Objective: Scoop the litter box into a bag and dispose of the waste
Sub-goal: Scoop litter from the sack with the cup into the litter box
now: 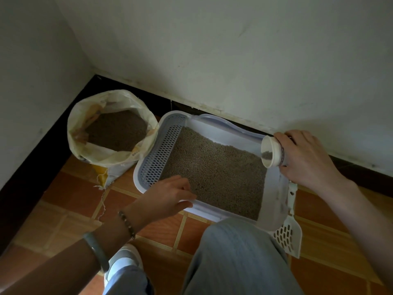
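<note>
Litter box [214, 130], white with a grated step at its left end, sits on the tiled floor [70, 199] against the wall [234, 50], its tray spread with grey-brown litter [212, 173]. The left hand [168, 196] is at the near rim, its fingers bent over the edge toward the litter and its thumb lying along the rim. The right hand [306, 156] hovers over the box's right end, fingers wrapped round a small white cup [271, 151] that is tipped on its side, mouth facing left, with a little litter inside. A slotted scoop [287, 233] hangs off the box's right outer side. Just left of the box stands an open bag [78, 124], its top rolled down, holding darker litter. A trouser knee [234, 256] covers the box's near right corner.
</note>
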